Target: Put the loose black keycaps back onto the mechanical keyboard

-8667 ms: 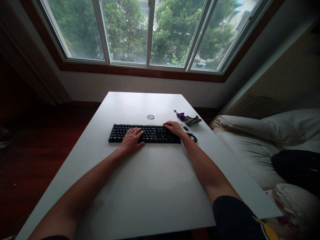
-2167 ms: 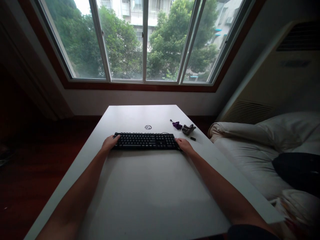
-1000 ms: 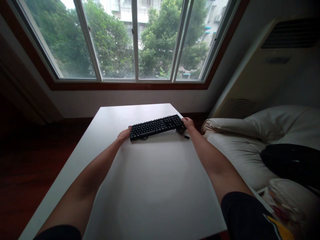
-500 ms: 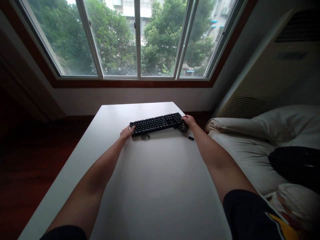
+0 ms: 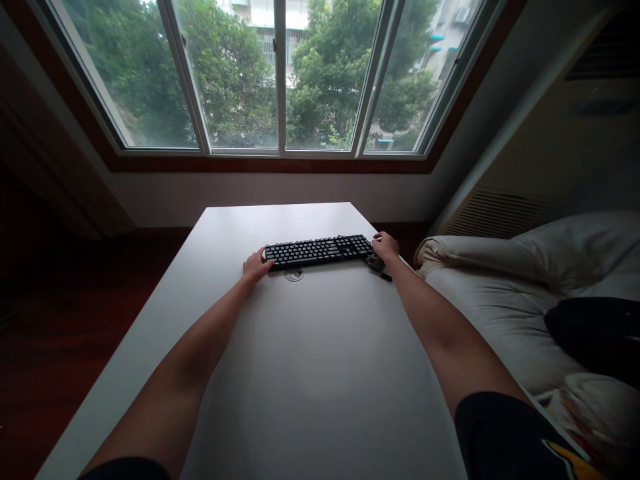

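Note:
A black keyboard lies across the far part of the white table, close to its right edge. My left hand grips the keyboard's left end, fingers curled on it. At the other end, my right hand is closed on the keyboard's right end. A small round dark disc lies on the table just in front of the keyboard.
Small dark items, one like a short stick, lie under my right wrist by the table's right edge. White bedding with a black object sits right of the table. A wide window stands behind; dark wooden floor at left.
Both hands went from typing to gripping the keyboard's ends. The keyboard moved away from me and to the right, past the round disc, was tilted, and now lies level.

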`<state>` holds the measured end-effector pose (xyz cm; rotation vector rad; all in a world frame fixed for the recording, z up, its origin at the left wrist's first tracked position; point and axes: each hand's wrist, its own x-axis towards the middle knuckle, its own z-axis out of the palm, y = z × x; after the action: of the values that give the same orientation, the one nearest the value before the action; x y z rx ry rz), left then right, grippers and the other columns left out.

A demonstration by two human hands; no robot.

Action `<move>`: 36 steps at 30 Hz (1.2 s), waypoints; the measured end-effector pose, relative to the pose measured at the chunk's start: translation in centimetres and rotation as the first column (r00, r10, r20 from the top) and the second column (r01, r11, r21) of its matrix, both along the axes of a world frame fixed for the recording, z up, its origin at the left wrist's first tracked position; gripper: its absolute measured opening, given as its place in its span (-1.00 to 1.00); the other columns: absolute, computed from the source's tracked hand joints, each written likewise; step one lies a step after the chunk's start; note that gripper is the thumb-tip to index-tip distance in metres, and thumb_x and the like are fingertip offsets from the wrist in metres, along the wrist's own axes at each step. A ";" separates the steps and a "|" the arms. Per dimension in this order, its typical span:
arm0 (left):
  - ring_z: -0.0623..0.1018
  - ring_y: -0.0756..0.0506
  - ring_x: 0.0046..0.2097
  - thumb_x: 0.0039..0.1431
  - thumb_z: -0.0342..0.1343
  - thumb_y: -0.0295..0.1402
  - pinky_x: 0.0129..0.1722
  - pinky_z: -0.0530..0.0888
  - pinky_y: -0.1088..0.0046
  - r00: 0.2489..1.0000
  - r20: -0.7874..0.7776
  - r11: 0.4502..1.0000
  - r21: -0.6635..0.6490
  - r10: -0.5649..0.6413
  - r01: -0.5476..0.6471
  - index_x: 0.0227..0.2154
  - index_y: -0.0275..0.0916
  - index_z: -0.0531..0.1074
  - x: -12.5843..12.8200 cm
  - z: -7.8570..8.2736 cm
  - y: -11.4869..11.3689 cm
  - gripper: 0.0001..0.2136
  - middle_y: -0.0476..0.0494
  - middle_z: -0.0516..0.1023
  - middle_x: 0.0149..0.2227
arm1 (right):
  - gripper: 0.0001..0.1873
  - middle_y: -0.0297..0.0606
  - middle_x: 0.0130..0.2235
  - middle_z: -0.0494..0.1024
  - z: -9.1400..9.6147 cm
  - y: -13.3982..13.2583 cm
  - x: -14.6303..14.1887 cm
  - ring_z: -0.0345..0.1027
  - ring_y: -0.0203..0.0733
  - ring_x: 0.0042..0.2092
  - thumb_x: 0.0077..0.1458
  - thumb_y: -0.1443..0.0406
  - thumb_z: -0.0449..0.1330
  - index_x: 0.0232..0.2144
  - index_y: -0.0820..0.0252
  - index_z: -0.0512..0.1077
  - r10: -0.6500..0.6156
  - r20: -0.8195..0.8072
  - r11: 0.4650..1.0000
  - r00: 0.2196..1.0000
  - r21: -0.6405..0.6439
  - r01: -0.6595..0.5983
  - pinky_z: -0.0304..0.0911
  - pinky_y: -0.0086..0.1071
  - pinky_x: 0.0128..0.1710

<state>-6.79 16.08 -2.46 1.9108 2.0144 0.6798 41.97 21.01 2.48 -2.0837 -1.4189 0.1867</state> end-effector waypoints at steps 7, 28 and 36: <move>0.39 -0.31 0.17 0.19 0.13 -0.02 0.16 0.29 0.17 0.994 -0.064 0.989 0.111 -0.087 0.094 0.31 -0.13 0.24 0.2 -0.2 -1.2 -0.34 -0.27 0.47 0.14 | -0.68 -0.01 -0.02 0.55 -1.2 -3.0 -2.6 0.33 0.08 0.01 0.15 0.28 0.11 -0.07 0.15 0.52 0.047 0.283 0.999 0.958 0.011 -0.052 0.16 -0.07 0.05; 0.37 -0.26 0.22 0.26 0.05 -0.27 0.27 0.27 0.16 0.955 -0.174 0.951 0.157 -0.238 0.266 0.18 -0.19 0.40 -1.8 1.2 -10.8 -0.56 -0.26 0.42 0.20 | -0.57 0.15 0.14 0.41 -1.0 -9.2 -5.7 0.17 0.19 0.17 0.23 0.24 0.06 0.06 0.31 0.50 -0.002 0.316 0.986 0.949 0.157 -0.050 0.08 0.06 0.16; 0.31 -0.30 0.30 0.26 0.08 -0.15 0.33 0.19 0.11 0.906 -0.255 0.911 0.152 -0.338 0.383 0.16 -0.18 0.42 -2.9 1.1 -13.4 -0.55 -0.29 0.32 0.30 | -0.56 -0.08 0.21 0.43 -3.4 -15.6 -17.8 0.29 0.04 0.21 0.28 0.08 0.11 0.10 0.09 0.51 0.750 0.207 0.643 0.628 -0.004 -0.766 0.15 -0.12 0.25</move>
<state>-9.65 2.68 -1.38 2.4957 1.6796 0.6065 24.15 5.45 -0.93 -1.3162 -2.3293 0.2573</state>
